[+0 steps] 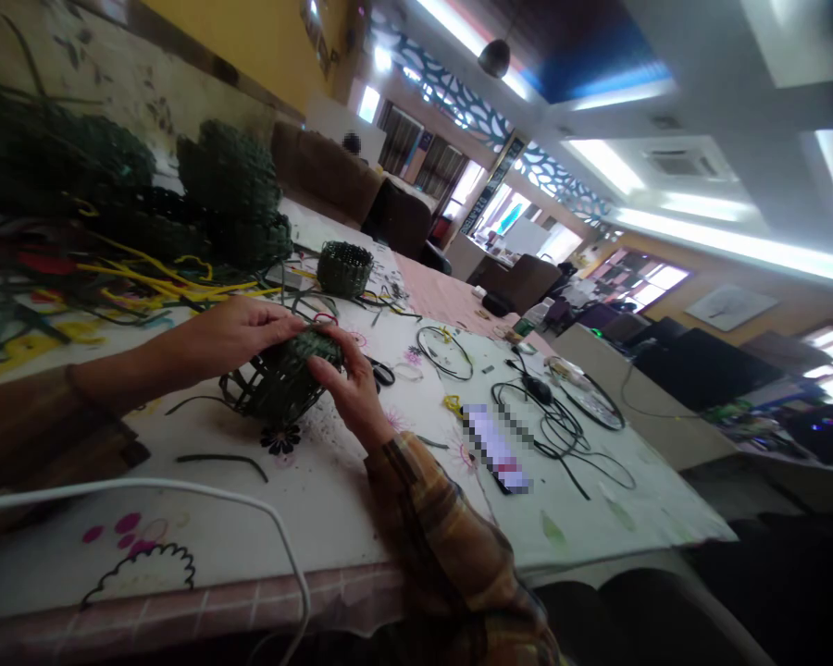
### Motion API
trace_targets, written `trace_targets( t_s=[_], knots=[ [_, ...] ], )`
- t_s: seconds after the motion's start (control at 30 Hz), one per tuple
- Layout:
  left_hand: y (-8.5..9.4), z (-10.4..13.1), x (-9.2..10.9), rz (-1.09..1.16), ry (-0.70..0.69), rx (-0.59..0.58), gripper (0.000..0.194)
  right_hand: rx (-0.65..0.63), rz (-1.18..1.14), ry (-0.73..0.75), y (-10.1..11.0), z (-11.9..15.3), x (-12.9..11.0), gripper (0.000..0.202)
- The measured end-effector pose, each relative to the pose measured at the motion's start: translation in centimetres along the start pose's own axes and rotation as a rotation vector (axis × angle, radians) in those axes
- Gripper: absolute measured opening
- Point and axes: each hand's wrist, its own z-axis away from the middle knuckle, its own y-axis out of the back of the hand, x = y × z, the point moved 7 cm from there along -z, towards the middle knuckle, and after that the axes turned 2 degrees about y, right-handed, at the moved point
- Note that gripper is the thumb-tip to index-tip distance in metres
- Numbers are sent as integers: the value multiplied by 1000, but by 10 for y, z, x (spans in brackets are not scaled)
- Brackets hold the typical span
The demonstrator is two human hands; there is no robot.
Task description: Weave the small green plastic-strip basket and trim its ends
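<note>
A small dark green woven basket (278, 377) sits tilted on the white flowered tablecloth, between my two hands. My left hand (246, 338) comes in from the left, its fingers pinched together at the basket's upper edge. On the other side, my right hand (353, 384) grips the basket, thumb and fingers bent around its edge. Something thin and red (325, 317) shows by the right fingertips. Dark-handled scissors (383, 373) lie just beyond the right hand. Loose green strips stick out near the basket, and a cut strip (223, 460) rests in front of it.
Another woven basket (345, 268) stands farther back. Green woven pieces (228, 176) are heaped at the left, beside yellow strips (159, 277). A phone (492, 447) and coiled black cable (552, 421) lie to the right. A white cable (250, 504) crosses the foreground.
</note>
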Motion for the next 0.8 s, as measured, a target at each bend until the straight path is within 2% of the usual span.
trace_targets(
  t_s=[0.07, 0.13, 0.2, 0.27, 0.4, 0.53, 0.63, 0.7, 0.8],
  knots=[
    [16, 7, 14, -189, -122, 92, 50, 21, -17, -8, 2, 0, 0, 48],
    [43, 27, 32, -287, -240, 380, 46, 36, -26, -18, 3, 1, 0, 47],
    [58, 50, 36, -329, -211, 566, 42, 48, -25, -21, 3, 3, 0, 46],
    [63, 71, 30, -351, -160, 676, 40, 62, -20, -22, 3, 5, 0, 46],
    [38, 86, 12, -290, -235, 537, 34, 130, -59, -21, 5, 8, 4, 46],
    [20, 78, -11, -197, -37, 429, 39, 182, -98, -6, 6, 12, 4, 45],
    [11, 67, -16, -125, 117, 369, 45, 176, -66, 42, 5, 12, -1, 45],
    [6, 60, -15, 34, 157, 363, 42, 173, -34, 65, 4, 12, -4, 46],
    [-1, 54, -11, 271, 138, 366, 37, 183, 0, 54, 4, 11, -5, 45]
  ],
)
